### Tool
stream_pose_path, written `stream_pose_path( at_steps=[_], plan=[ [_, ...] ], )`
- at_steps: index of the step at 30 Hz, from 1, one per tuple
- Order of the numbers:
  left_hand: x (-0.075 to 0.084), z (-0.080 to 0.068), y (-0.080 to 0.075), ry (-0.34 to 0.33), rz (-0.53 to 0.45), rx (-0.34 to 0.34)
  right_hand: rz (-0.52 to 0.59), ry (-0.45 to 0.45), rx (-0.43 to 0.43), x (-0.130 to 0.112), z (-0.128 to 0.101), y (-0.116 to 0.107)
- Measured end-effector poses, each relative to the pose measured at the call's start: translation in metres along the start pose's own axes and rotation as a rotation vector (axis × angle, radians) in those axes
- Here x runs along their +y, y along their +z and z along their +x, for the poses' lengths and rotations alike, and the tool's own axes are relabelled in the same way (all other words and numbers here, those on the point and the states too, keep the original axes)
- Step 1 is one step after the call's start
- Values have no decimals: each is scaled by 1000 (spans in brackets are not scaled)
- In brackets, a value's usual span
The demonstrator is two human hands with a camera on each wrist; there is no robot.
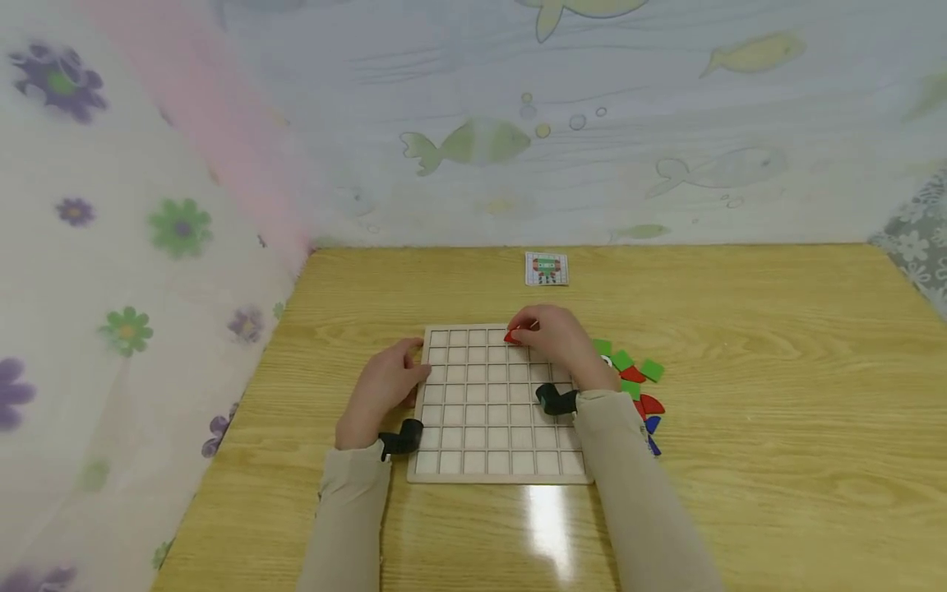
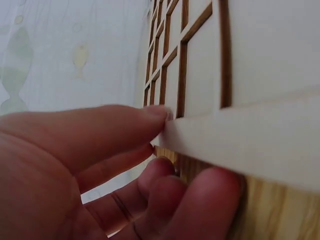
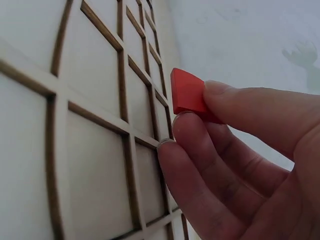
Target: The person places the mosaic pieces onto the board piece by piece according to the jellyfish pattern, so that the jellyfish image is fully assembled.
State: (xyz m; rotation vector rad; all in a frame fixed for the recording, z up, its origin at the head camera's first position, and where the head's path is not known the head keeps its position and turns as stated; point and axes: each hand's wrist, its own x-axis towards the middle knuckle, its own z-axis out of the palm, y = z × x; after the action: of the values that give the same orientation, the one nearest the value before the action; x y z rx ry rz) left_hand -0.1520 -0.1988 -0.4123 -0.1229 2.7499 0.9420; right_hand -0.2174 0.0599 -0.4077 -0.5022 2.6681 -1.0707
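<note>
A pale wooden grid board lies on the table, its cells bare. My right hand hovers over the board's far edge and pinches a red tile between thumb and fingers; the right wrist view shows the red tile held just above the grid board. My left hand rests at the board's left edge. In the left wrist view its fingers touch the rim of the board, thumb on top and the others curled under the edge.
A heap of loose green, red and blue tiles lies right of the board. A small pattern card sits at the far side of the wooden table. Patterned cloth hangs behind and to the left.
</note>
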Motion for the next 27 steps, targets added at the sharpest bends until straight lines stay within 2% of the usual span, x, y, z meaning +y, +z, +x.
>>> stream_pose_path(
  at_steps=[9, 12, 16, 19, 24, 27],
  plan=[
    [8, 11, 5, 24, 23, 22, -19, -17, -16, 4, 7, 0],
    [11, 16, 6, 22, 10, 28, -23, -54, -44, -1, 13, 2],
    [14, 20, 10, -8, -21, 19, -20, -55, -64, -8, 20, 10],
    [14, 20, 12, -14, -28, 20, -34, -58, -64, -14, 24, 16],
    [15, 21, 11, -21, -46, 34, -65, -140, -58, -28, 31, 25],
    [13, 22, 8, -22, -29, 33, -86, -154, -44, -33, 33, 32]
  ],
)
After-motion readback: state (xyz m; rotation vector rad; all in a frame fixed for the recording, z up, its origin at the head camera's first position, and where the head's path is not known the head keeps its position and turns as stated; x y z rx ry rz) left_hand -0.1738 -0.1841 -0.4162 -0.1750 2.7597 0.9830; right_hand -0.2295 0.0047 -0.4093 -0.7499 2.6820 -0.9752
